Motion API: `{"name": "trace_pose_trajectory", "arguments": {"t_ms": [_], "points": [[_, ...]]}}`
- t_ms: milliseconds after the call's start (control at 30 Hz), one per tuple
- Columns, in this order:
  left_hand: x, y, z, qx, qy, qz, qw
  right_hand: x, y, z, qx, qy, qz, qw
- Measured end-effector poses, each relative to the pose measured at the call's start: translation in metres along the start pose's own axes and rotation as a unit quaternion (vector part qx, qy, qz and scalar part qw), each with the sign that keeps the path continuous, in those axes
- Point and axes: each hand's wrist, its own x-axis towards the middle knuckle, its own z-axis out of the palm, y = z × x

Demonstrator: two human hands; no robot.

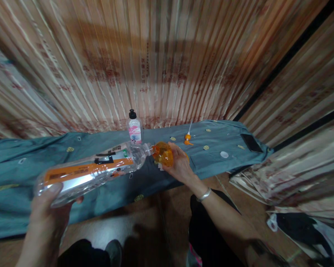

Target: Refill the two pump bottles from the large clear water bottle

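Note:
My left hand [48, 204] is wrapped round the base of a large clear plastic bottle [139, 155] with an orange and white label. The bottle is tilted nearly flat, its neck pointing right. My right hand [180, 163] grips a small orange see-through bottle [163, 154], whose mouth meets the neck of the clear one. I cannot tell whether any liquid passes between them. Beyond them on the cloth lies an orange pump head [187, 137] with a white tube. A clear bottle with a black cap [135, 129] and pink label stands upright behind.
A blue-green patterned cloth [86, 144] covers the long, narrow surface. At its right end lie a dark phone-like slab [251, 143] and a white round spot or disc [224, 154]. A pleated curtain [156, 74] hangs close behind. Dark clothing [297, 226] lies at lower right.

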Motion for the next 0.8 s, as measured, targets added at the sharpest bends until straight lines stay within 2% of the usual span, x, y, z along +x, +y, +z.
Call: {"name": "trace_pose_trajectory", "arguments": {"t_ms": [367,800], "points": [[-0.0027,-0.0001,0.0009,0.007,-0.008,0.003,1.000,0.0005,0.0017,0.0007,-0.015,0.006,-0.003,1.000],[-0.0036,0.0044,0.0051,0.014,-0.001,-0.006,1.000,0.0020,-0.0003,-0.0014,-0.025,-0.016,0.011,1.000]]}}
